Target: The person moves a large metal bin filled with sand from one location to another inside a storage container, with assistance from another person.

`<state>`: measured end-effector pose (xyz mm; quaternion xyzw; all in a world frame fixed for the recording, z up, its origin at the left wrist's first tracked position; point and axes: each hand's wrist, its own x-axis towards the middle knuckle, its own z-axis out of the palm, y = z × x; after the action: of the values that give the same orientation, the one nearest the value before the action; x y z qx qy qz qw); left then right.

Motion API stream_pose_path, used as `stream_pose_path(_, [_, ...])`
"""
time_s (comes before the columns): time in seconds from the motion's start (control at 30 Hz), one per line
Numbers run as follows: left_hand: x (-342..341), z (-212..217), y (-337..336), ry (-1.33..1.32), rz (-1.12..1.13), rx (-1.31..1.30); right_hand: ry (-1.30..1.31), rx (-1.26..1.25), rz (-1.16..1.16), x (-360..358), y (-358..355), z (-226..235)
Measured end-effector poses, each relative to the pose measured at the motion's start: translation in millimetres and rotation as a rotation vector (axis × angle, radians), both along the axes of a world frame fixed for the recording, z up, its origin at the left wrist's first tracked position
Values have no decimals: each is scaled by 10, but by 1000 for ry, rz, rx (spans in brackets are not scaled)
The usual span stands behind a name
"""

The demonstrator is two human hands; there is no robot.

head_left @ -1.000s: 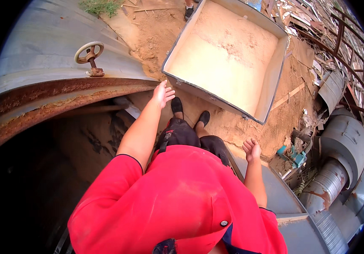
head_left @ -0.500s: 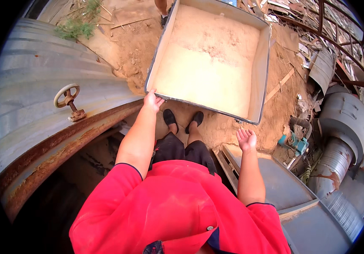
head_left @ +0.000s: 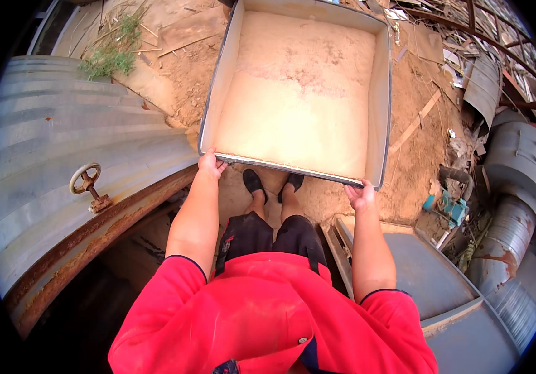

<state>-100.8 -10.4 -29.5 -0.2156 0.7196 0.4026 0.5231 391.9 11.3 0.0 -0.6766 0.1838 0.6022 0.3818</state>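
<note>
Far to the left of the big metal tray (head_left: 380, 93) we see a curved corrugated metal tank (head_left: 49, 162) with a rusty rim, and a small rusty handwheel (head_left: 85, 181) standing on it. The tray itself lies on the sandy ground (head_left: 187, 75) straight ahead of us, a rectangular grey box with a pale sandy layer (head_left: 299, 100) inside. Our left hand (head_left: 208, 164) sits at the tray's near left corner, its fingers (head_left: 219, 166) curled over the near rim. Just below that rim, between our arms, stand our feet in black shoes (head_left: 272, 182). Our right hand (head_left: 361, 195) grips the tray's near right corner, fingers (head_left: 351, 194) closed on the edge. To the right of the tray lie a grey metal panel (head_left: 430, 280) and round grey ducts (head_left: 517, 187).
</note>
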Motion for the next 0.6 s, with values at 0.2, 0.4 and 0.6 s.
stream_pose_path(0.2, [50,-36,53,76,80,-30,-33,-58,12,54,40,-132])
stream_pose_path(0.4, [42,-51,59,139,101,-64,-129,-144,16,-5,113,-198])
stream_pose_path(0.6, [25,-125,112,170,79,-57,-199,-161,19,35,102,-376])
